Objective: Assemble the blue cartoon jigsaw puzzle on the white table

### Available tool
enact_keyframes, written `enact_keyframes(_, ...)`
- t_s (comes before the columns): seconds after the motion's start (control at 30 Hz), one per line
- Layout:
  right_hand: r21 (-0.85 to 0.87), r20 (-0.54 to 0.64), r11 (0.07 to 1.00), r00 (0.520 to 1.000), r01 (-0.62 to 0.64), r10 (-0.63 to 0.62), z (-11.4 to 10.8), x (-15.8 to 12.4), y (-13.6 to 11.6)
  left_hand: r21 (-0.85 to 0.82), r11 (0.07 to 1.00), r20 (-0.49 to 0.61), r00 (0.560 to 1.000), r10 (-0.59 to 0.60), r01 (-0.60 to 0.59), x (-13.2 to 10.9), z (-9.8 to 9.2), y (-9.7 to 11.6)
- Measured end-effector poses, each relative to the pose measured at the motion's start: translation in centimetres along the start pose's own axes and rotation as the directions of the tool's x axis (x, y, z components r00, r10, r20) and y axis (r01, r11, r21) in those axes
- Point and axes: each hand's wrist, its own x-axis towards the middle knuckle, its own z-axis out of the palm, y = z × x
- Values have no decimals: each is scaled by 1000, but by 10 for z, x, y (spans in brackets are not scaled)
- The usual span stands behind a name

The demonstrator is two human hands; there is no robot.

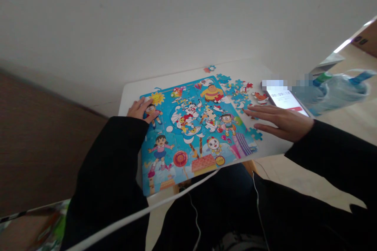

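Observation:
A colourful cartoon jigsaw puzzle board [191, 133] lies on a small white table [129, 90]. Most of its pieces are in place. My left hand [141, 110] rests on the board's upper left corner, fingers curled down onto the picture. My right hand [279, 122] lies flat with fingers stretched out, on the table just beyond the board's right edge, among loose blue puzzle pieces [238, 90]. One loose piece [256, 134] sits under its fingertips. Both arms wear black sleeves.
A phone [287, 100] with a lit timer screen lies right of the loose pieces. A clear plastic bag with bottles [338, 90] sits at the far right. A stray piece [209, 69] lies at the table's back edge. White cables [165, 204] cross my lap.

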Motion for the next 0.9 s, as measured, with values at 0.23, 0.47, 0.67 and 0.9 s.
enact_keyframes(0.23,-46,83,997,995,65,-61,-7,81,-35,4,1000,13,1000,-22,22,-3,-4,9)
enact_keyframes(0.47,-55,103,983,980,174,-168,15,131,-39,-2,999,27,999,-42,42,-5,-6,13)
enact_keyframes(0.67,247,-10,969,1000,-27,30,16,127,-29,-13,1000,33,999,-27,27,-5,-6,11)
enact_keyframes(0.9,814,132,517,950,-267,283,16,128,-34,-3,999,36,998,-41,41,-5,-6,15)
